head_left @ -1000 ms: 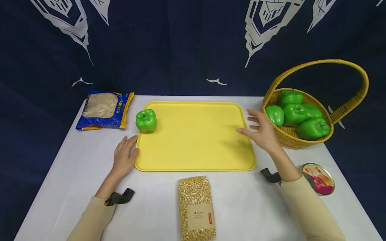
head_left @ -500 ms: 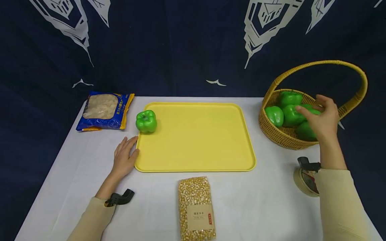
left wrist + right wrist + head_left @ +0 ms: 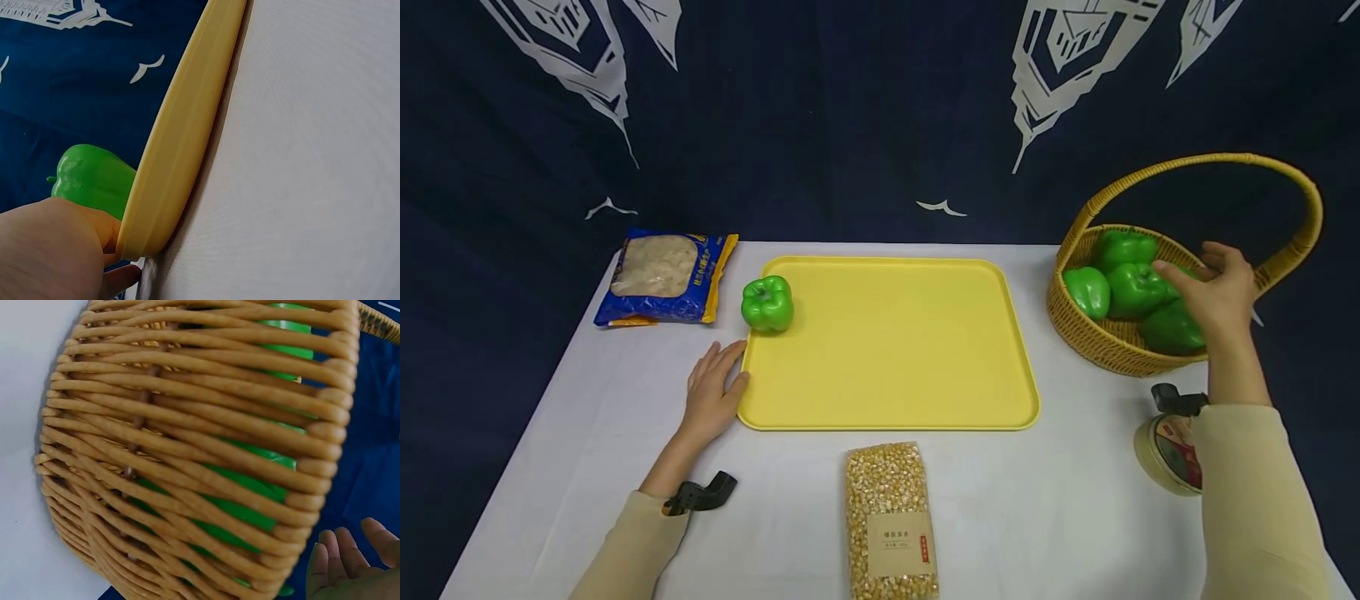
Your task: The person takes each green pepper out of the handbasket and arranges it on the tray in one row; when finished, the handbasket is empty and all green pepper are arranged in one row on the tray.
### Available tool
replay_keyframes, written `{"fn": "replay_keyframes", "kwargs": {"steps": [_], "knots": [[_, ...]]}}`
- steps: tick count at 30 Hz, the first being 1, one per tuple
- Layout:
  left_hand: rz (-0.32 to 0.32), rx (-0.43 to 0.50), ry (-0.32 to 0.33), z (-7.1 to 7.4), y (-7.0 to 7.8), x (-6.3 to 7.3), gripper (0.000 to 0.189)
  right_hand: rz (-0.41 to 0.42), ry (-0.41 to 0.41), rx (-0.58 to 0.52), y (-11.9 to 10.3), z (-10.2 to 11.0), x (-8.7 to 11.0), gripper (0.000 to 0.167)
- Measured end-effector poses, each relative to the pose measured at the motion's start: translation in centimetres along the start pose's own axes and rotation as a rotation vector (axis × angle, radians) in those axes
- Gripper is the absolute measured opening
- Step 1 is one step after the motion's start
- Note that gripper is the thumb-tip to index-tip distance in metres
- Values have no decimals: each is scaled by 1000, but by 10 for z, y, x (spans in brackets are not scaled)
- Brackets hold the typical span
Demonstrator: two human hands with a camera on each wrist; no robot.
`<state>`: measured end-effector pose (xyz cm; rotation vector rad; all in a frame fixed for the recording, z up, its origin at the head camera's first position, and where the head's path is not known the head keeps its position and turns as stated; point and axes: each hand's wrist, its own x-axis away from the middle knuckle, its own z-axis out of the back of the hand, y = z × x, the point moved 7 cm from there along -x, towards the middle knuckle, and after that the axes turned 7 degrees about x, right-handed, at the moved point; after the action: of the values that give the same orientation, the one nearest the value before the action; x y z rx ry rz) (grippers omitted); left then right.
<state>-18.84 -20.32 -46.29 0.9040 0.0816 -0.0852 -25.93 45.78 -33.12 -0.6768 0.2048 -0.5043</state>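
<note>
We have the right grip [image 3: 1222, 293] over green peppers [image 3: 1138, 290] in the basket [image 3: 1086, 343], far right corner of the counter [image 3: 1037, 508], thumb and fingers apart. Left grip [image 3: 713, 387], fingers loosely straight, touches the yellow tray [image 3: 887, 342]; lone pepper [image 3: 767, 304] on the tray's left rim.

left grip [image 3: 711, 390] rests low; right grip [image 3: 1221, 292] hangs higher, fingers [image 3: 351, 553] loosely bent.

Four Chinese characters, apparently 爆裂玉米 ("popping corn"), head the tan label [image 3: 898, 567] on a corn bag [image 3: 886, 479], above a smaller line and beside a red stamp [image 3: 924, 548], both too fine to read. Yellow lettering on a blue bag [image 3: 658, 271] and print on a partly hidden tin [image 3: 1176, 446] are likewise illegible.
</note>
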Motion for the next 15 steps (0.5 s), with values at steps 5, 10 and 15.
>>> {"fn": "replay_keyframes", "kwargs": {"steps": [5,10,15], "knots": [[-1,3,4,1,0,0,50,9,-25,30,0,-7,-5,89],[-4,-1,0,0,0,0,50,16,-64,60,2,-16,-10,94],[-2,-3,-2,0,0,0,50,68,-79,124,3,-23,-13,95]]}}
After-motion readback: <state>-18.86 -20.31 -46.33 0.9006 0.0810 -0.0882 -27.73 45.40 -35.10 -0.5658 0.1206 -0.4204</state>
